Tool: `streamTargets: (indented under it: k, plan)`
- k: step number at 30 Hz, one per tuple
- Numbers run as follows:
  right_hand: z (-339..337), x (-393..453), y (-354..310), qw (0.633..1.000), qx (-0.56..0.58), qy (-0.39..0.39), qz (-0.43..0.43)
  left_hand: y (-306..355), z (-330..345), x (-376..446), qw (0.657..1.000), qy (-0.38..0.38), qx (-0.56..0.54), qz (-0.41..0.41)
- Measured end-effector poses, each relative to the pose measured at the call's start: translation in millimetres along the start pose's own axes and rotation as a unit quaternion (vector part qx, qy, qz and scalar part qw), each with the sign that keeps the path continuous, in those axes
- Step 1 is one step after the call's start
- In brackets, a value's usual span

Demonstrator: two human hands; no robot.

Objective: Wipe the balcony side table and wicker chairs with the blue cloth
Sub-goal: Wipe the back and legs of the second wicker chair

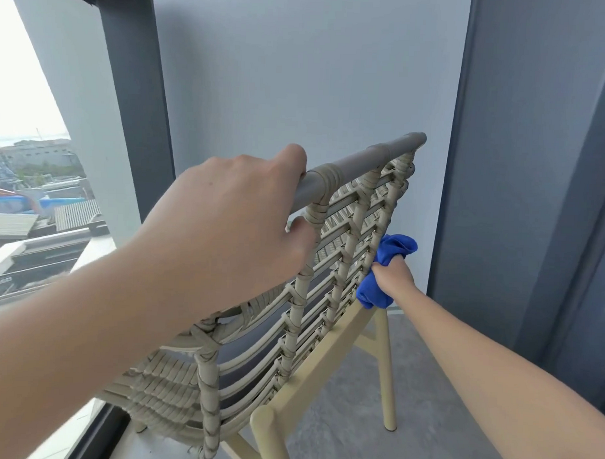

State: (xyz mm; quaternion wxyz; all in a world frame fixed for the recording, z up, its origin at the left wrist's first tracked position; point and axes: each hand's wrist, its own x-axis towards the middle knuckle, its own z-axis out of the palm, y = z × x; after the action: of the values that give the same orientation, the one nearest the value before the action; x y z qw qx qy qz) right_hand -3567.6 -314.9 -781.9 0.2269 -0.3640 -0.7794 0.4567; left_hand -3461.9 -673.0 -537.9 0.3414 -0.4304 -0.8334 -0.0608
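Observation:
A beige wicker chair (330, 264) fills the middle of the head view, seen from behind its woven back. My left hand (226, 223) grips the grey top rail (368, 159) of the backrest. My right hand (393, 277) holds a bunched blue cloth (391, 253) pressed against the right edge of the woven back, above the rear leg (387, 369). The side table is not in view.
A pale grey wall (299, 74) stands just behind the chair. A dark post (131, 96) and glass balcony edge (35, 281) lie to the left, a dark frame (543, 169) to the right. Grey floor (349, 420) shows under the chair.

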Motion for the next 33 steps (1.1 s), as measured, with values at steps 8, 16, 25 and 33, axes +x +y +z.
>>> streamTargets:
  k: [8, 16, 25, 33]
  plan:
    - [-1, -56, -2, 1.0, 0.009, -0.005, -0.012, 4, -4, -1, 1.0, -0.017, -0.008, -0.019]
    - [13, -112, -20, 0.999, 0.015, -0.019, 0.044, 4, -2, -2, 1.0, -0.01, -0.012, -0.02]
    - [8, -150, -34, 0.995, -0.058, -0.087, 0.002, 2, -2, -1, 0.999, -0.002, -0.028, -0.019]
    - [15, -198, -46, 0.996, -0.07, -0.06, 0.012, 1, -6, -1, 0.999, -0.015, -0.045, -0.021]
